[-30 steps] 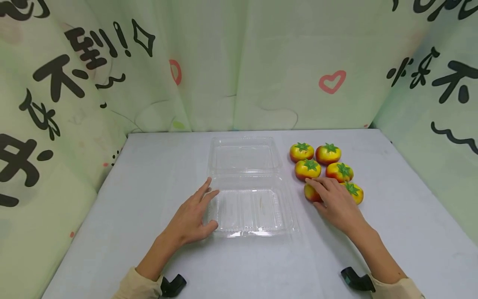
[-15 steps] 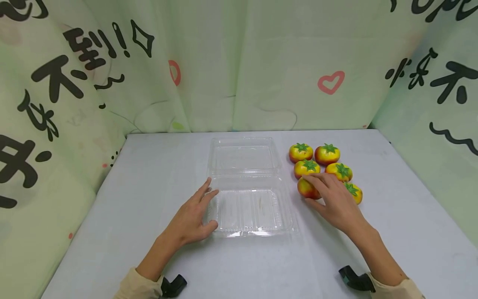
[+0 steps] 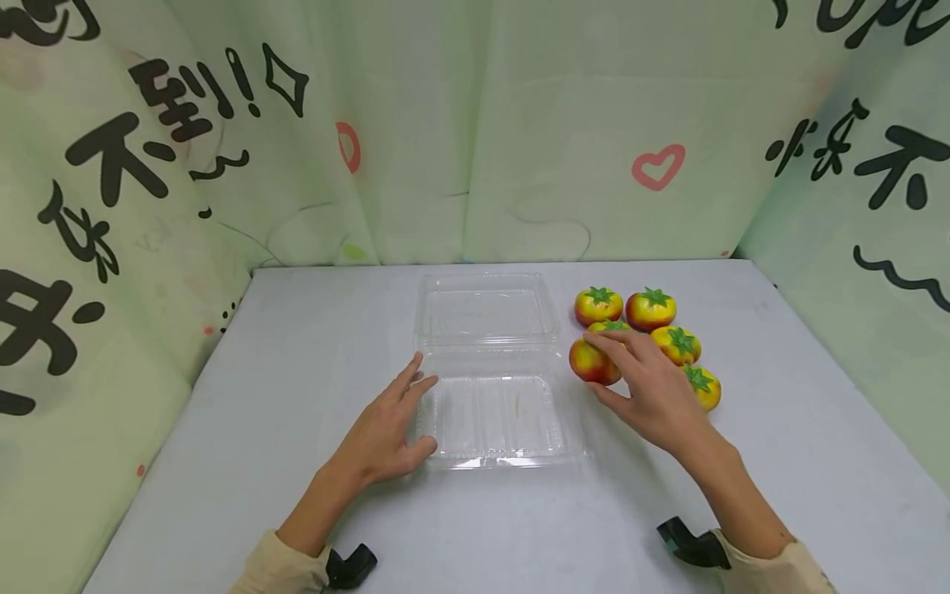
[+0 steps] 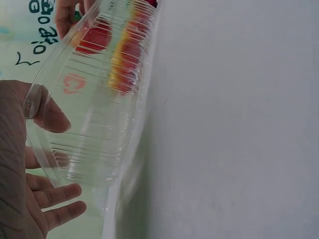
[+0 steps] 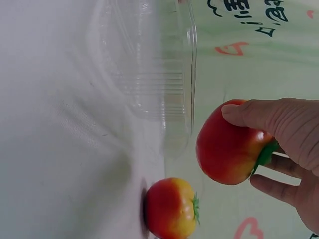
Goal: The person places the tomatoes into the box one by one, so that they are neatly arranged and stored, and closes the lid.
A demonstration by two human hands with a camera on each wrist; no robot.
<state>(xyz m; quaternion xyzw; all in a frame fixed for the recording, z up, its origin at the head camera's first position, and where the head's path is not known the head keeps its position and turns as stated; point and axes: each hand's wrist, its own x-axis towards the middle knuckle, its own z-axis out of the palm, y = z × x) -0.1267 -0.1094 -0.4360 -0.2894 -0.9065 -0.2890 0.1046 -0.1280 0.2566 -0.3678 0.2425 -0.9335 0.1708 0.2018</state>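
— What's on your head feed?
— I've got the right hand (image 3: 656, 396) gripping a red-yellow fruit (image 3: 591, 363) just right of the clear container (image 3: 490, 417), five more fruits (image 3: 651, 310) near it; the left hand (image 3: 382, 433) lies loosely spread at the container's left edge.
— Left wrist?
— I have relaxed fingers, thumb overlapping the container's rim.
— Right wrist?
— I see thumb and fingers round the fruit, off the table (image 5: 50, 149)

Red meets yellow on this fruit (image 3: 592, 365)!
Green leaves (image 3: 651, 297), clear ribbed box (image 3: 486, 417), whitish table (image 3: 475, 528), pale-green curtain (image 3: 549, 107) with black lettering (image 3: 110, 177).
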